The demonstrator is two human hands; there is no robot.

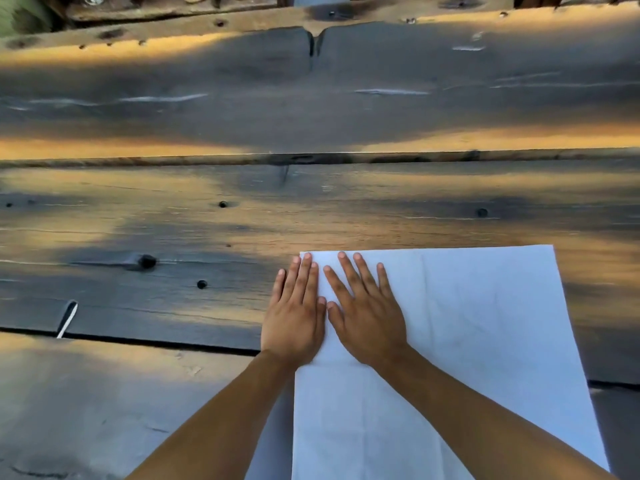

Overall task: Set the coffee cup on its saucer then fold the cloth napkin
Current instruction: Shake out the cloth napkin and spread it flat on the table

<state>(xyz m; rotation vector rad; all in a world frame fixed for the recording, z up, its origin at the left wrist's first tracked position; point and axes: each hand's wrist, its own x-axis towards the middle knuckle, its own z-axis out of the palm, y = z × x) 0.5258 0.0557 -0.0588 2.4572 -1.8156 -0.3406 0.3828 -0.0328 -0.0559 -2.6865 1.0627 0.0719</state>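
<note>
Two hands lie flat on the cloth napkin, fingers straight and pressing down, gripping nothing. From my seat I see the left hand over the napkin's left edge, partly on the table, and the right hand just beside it, thumbs almost touching. The white napkin is spread on the near right part of the weathered plank table, its near edge running out of view between my forearms.
</note>
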